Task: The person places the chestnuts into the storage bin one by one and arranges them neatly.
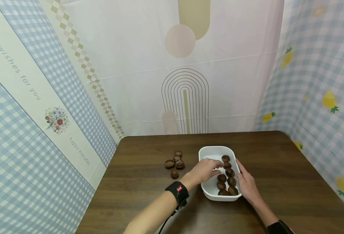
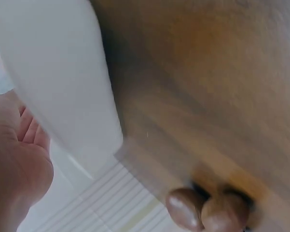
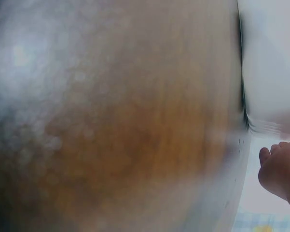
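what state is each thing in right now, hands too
white container: upright, uncovered, partly filled
chestnuts in the container: whole, in two rough rows
loose chestnuts: whole, clustered on the table
left hand: reaching into the container; grip unclear
right hand: against the container's right side
black wrist strap: fastened

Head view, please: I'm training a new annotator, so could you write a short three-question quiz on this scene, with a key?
1. Multiple choice: what is the right hand doing?
A) Hanging clear of everything
B) Touching the side of the white container
C) Touching the left wrist

2. True or false: the fingers of the left hand are over the white container.

3. Fill in: in the head view, the loose chestnuts on the table lie to the ____ of the white container.

Key: 1. B; 2. True; 3. left
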Demonstrator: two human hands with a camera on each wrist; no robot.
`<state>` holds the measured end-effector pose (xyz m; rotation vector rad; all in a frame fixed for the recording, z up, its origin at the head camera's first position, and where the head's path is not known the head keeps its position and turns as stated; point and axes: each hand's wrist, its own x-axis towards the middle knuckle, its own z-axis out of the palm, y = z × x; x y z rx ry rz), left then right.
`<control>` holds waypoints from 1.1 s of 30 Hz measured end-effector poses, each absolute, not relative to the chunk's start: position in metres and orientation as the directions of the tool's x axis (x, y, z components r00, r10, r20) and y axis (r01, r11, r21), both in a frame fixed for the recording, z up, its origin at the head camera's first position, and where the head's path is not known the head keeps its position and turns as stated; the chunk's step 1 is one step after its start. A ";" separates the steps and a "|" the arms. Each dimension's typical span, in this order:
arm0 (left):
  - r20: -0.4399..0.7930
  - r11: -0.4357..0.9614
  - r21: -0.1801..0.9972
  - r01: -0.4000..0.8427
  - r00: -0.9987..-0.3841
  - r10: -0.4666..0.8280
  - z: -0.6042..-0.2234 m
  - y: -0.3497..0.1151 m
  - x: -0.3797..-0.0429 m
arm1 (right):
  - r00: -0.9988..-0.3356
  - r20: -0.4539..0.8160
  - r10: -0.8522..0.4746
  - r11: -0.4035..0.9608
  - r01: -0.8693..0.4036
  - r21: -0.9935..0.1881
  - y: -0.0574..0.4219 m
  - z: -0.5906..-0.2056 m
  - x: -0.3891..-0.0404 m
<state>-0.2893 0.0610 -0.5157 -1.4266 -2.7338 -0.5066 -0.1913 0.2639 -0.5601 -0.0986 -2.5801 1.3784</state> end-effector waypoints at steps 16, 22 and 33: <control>0.316 0.540 0.436 0.720 -0.685 0.656 -0.491 -0.022 -0.311 | -0.982 0.107 0.157 0.547 -0.003 -0.837 0.264 -0.559 -0.191; 0.321 0.562 0.465 0.684 -0.722 0.612 -0.495 -0.054 -0.312 | -0.980 0.107 0.165 0.559 0.004 -0.829 0.265 -0.560 -0.191; 0.288 0.626 0.474 0.619 -0.781 0.554 -0.518 -0.100 -0.303 | -0.983 0.093 0.156 0.565 0.012 -0.825 0.264 -0.557 -0.191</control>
